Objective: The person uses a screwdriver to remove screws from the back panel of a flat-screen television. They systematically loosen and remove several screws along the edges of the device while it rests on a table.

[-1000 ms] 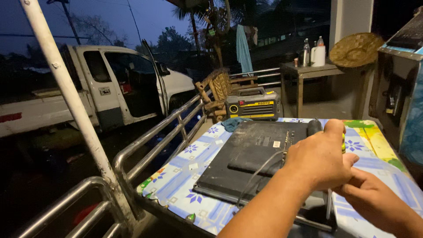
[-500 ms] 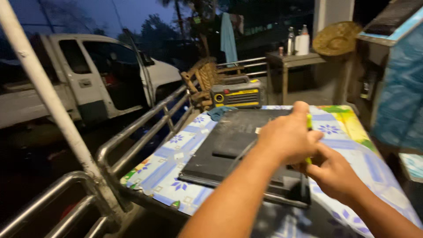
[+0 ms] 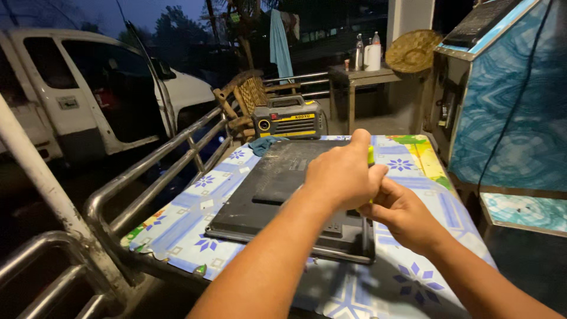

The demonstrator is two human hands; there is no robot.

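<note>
Head view, centre of the frame: my left hand (image 3: 342, 174) is curled shut in a fist around a slim tool with a yellow-green handle (image 3: 371, 156), of which only a sliver shows between the knuckles. My right hand (image 3: 404, 215) comes in from the lower right, closed too, its fingers pressed against the left hand and seemingly pinching the same tool lower down; the tip is hidden behind my fist, so I can't say exactly where it meets the work.

Beneath both hands lies the dark flat device (image 3: 295, 198), back side up, on the table (image 3: 407, 277) with its blue flowered cloth, near the right edge of the panel. To do this well, I judge I should hold the tool upright, press straight down, and let the right hand steady while the left turns, so the tip doesn't skid across the casing.

Farther out: a blue rag (image 3: 264, 143) at the device's far corner, a yellow and black machine (image 3: 288, 120) beyond it, a steel railing (image 3: 147, 177) at left, and a white truck (image 3: 88, 88) in the upper left.
</note>
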